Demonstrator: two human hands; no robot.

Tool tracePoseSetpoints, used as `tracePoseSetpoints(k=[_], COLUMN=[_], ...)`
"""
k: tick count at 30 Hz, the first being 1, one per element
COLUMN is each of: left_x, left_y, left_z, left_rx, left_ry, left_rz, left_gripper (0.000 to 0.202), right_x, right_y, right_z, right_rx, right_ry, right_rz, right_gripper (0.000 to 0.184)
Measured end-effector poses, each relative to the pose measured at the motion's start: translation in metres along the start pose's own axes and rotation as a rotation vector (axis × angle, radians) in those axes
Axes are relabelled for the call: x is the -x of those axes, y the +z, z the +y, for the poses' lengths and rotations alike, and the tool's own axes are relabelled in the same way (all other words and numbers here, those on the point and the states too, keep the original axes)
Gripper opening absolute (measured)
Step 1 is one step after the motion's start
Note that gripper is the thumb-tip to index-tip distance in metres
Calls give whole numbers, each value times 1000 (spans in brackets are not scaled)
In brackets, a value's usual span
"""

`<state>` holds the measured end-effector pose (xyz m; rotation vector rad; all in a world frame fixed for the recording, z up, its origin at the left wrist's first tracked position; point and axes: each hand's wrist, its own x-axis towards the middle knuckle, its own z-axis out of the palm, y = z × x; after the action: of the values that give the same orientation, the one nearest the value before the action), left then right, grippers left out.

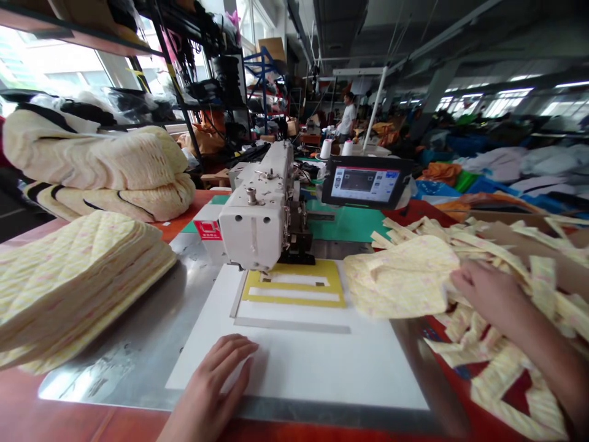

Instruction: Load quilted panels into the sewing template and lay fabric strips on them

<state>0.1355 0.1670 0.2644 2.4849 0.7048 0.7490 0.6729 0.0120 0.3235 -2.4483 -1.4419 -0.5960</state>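
Observation:
My left hand (216,377) lies flat with its fingers stretched out on the white template board (313,356) in front of the white sewing machine (262,209). A yellow clamp frame (294,285) with two slots sits under the machine's head. My right hand (488,291) reaches into a heap of yellow quilted fabric pieces and strips (464,270) at the right, its fingers curled on a piece (405,282); the fingertips are hidden in the cloth.
A tall stack of yellow quilted panels (69,276) fills the left side of the table. Rolled cream padding (101,166) lies behind it. A touchscreen panel (365,183) stands to the right of the machine. A person in a white top (347,116) stands far back.

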Motion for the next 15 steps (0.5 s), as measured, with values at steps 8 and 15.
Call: tracePoseSetpoints(k=[8,15], left_x=[-29,66], left_y=[23,-75], left_z=[50,54], left_rx=[79,-363], left_ry=[-35,-261], left_rz=[92,718], left_gripper=[90,19], right_x=[20,35], right_y=[-94,-106], right_z=[-228,-368], right_rx=[-463,-818], right_ry=[-686,-1182], right_rz=[101,70], right_gripper=[14,21])
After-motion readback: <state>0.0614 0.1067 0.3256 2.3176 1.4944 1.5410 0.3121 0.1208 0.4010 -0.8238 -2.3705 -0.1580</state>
